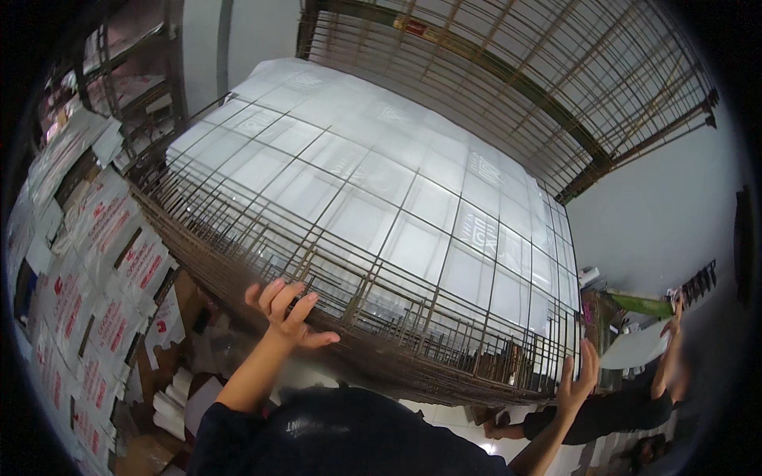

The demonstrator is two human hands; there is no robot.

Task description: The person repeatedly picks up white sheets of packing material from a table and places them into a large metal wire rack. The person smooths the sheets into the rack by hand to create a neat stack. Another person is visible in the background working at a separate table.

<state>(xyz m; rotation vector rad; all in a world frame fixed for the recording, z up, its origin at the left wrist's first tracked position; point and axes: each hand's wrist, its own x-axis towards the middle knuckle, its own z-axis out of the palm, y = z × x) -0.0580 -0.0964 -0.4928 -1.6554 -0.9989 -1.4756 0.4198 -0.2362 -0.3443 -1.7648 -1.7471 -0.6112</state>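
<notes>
A wide wire drying rack (381, 274) spreads before me, its wire shelves stacked close together. Under the top wire grid lie white translucent sheets (432, 226) with pale printed marks. My left hand (287, 314) is raised at the rack's near edge, fingers apart and slightly curled, with nothing in it. At the near right corner, my right hand (579, 381) is held up with its fingers stretched and apart, and no object shows in it. Whether either hand touches the wires I cannot tell.
More wire shelves (508, 87) stand tilted up behind the sheets. Stacked white cartons with red print (95, 317) line the left side. Another person in dark clothes (603, 420) is at the right, one arm raised near a green-edged frame (639, 304).
</notes>
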